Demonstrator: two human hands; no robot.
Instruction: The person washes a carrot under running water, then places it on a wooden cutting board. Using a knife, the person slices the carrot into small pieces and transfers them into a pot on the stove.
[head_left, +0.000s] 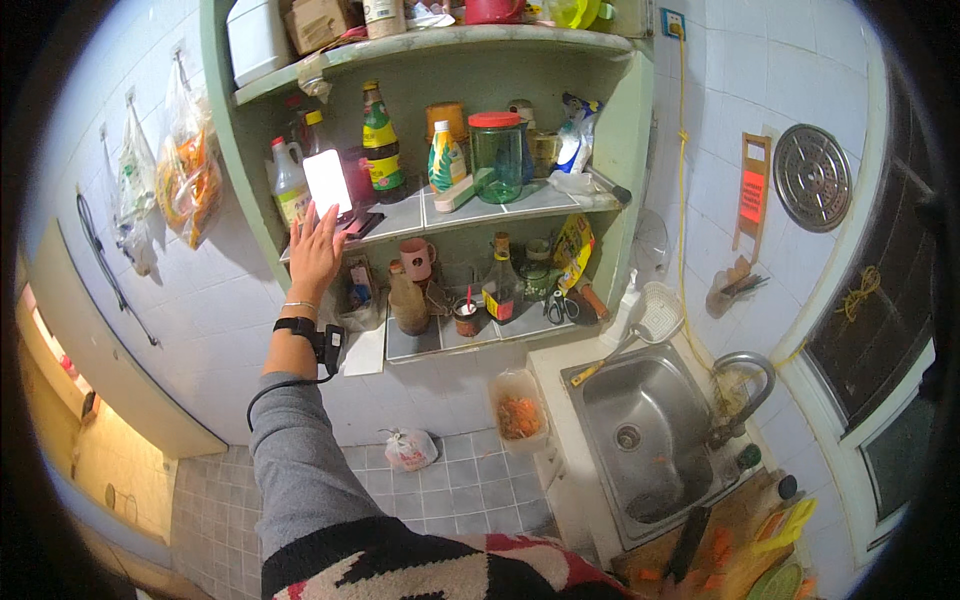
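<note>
My left hand (316, 252) reaches up to the shelf, its fingers stretched out and apart. Its fingertips are at the lower part of a phone (328, 182) with a glowing white screen, which stands upright, leaning among the bottles. Whether they touch the screen I cannot tell. Left of the phone is a white jug with a red cap (289, 185); a dark sauce bottle (382, 150) rises to its right. A small dark flat object (362, 225) lies at the shelf edge beside the hand. A black strap with a small device (325, 343) circles my wrist. My right hand is out of view.
A green-tinted jar with a red lid (497, 165) stands on the same shelf. Below are a pink mug (418, 258), bottles and scissors (560, 306). A steel sink (650, 385) is at right, near a tub of orange scraps (520, 415). A white bag (410, 449) sits on the floor.
</note>
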